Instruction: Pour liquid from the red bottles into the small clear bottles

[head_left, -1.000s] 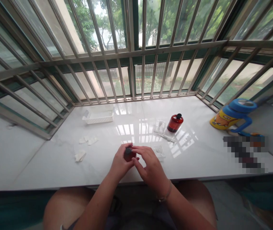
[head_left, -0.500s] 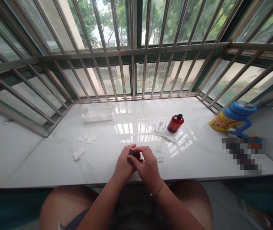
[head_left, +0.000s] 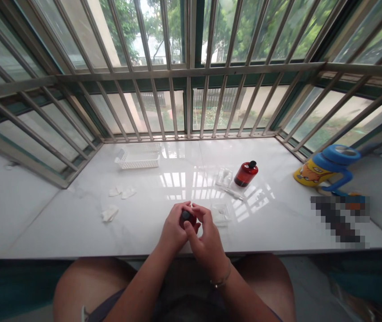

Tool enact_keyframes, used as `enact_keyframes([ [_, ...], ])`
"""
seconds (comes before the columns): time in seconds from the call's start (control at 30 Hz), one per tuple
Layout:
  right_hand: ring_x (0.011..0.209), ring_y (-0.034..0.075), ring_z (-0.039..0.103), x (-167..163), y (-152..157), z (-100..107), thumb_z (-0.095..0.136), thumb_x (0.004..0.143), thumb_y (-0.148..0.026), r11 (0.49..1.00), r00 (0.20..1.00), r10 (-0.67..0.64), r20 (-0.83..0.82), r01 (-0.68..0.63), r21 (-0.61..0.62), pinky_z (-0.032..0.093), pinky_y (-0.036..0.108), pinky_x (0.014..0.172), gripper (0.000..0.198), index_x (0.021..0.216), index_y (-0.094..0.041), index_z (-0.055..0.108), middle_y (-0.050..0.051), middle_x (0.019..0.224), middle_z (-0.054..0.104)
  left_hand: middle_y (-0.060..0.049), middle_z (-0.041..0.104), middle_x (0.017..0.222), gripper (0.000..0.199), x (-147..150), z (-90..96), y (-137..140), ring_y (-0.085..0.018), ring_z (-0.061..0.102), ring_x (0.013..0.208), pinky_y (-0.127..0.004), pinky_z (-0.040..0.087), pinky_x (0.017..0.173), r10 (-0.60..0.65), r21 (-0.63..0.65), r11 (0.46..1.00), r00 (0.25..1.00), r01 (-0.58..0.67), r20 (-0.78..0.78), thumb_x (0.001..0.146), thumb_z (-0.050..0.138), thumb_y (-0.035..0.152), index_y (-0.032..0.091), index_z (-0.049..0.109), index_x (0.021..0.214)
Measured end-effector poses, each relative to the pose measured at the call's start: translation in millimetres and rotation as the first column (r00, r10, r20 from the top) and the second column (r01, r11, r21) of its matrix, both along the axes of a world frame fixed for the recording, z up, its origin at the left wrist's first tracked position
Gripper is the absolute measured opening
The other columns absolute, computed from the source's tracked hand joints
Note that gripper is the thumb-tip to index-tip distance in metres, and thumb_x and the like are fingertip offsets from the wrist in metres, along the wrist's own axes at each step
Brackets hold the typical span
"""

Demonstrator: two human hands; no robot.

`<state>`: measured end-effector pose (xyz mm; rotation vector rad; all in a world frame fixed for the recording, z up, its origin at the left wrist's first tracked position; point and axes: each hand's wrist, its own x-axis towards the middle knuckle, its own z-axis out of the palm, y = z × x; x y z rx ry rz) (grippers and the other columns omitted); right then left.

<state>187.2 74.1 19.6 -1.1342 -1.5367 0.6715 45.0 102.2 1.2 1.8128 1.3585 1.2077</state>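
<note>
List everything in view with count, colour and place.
Held bottle: one, dark red, centre
Standing bottle: one, red, centre-right
Plastic pieces: two, clear, centre-right
Slim item: one, whitish, centre-right
Basket: one, white, back left
Scraps: three, white, left
Jug: one, yellow-blue, right
Pixelated patch: one, mostly dark, by jug
Counter: one, white, beneath
Bars: many, grey, background
Trees: several, green, outside
Left hand: one, at held bottle
Right hand: one, at held bottle
Legs: two, bottom
</note>
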Motion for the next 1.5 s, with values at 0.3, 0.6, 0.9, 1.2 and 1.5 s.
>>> enact_keyframes([
  [0.3, 0.115, 0.027, 0.069, 4, 5, 4, 0.066, 0.099, -0.026, 0.997, 0.996, -0.070, 0.048, 0.068, 0.038, 0.060, 0.045, 0.101, 0.029, 0.127, -0.025, 0.057, 0.010, 0.122, 0.069, -0.009, 0.068, 0.133, 0.057, 0, -6.0, 1, -0.028, 0.069, 0.123, -0.046, 0.058, 0.108, -0.001, -0.012, 1.000, 1.000, 0.001, 0.021, 0.082, 0.084, 0.024, 0.026, 0.063, 0.135],
  [0.6, 0.095, 0.027, 0.065, 3, 17, 15, 0.066, 0.098, -0.008, 0.980, 0.967, 0.002, 0.256, -0.054, 0.193, 0.061, 0.043, 0.086, 0.025, 0.115, -0.026, 0.069, 0.006, 0.100, 0.078, -0.013, 0.072, 0.131, 0.045, 1, -8.1, 0, -0.029, 0.072, 0.120, -0.047, 0.059, 0.106, 0.056, -0.008, 0.998, 0.998, -0.056, -0.017, 0.097, 0.064, 0.033, 0.021, 0.061, 0.141],
  [0.9, 0.100, 0.028, 0.067, 5, 12, 22, 0.065, 0.102, -0.017, 0.959, 0.935, -0.017, 0.355, -0.085, 0.272, 0.057, 0.046, 0.091, 0.012, 0.097, -0.027, 0.063, 0.007, 0.109, 0.077, -0.010, 0.070, 0.128, 0.038, 3, -16.4, -5, -0.028, 0.069, 0.121, -0.049, 0.058, 0.108, 0.151, 0.113, 0.983, 0.986, -0.142, -0.075, 0.094, 0.060, 0.017, 0.025, 0.061, 0.131],
  [1.2, 0.109, 0.034, 0.064, 149, 71, -15, 0.055, 0.106, -0.038, 0.905, 0.730, -0.424, 0.537, 0.362, 0.223, 0.049, 0.055, 0.105, 0.024, 0.113, -0.020, 0.069, 0.015, 0.111, 0.075, -0.009, 0.066, 0.129, 0.049, -4, -5.7, -4, -0.030, 0.067, 0.122, -0.051, 0.055, 0.111, 0.157, 0.113, 0.983, 0.980, -0.144, -0.120, 0.090, 0.083, 0.033, 0.027, 0.057, 0.131],
  [1.5, 0.111, 0.036, 0.066, 192, 113, -71, 0.067, 0.093, -0.038, 0.947, 0.744, -0.284, 0.605, 0.317, 0.054, 0.053, 0.052, 0.101, 0.030, 0.113, -0.018, 0.075, 0.018, 0.113, 0.079, -0.020, 0.049, 0.161, 0.089, -6, 3.4, -20, -0.044, 0.050, 0.150, -0.065, 0.046, 0.121, 0.240, 0.380, 0.907, 0.964, -0.181, -0.113, 0.078, 0.095, 0.047, 0.029, 0.045, 0.150],
])
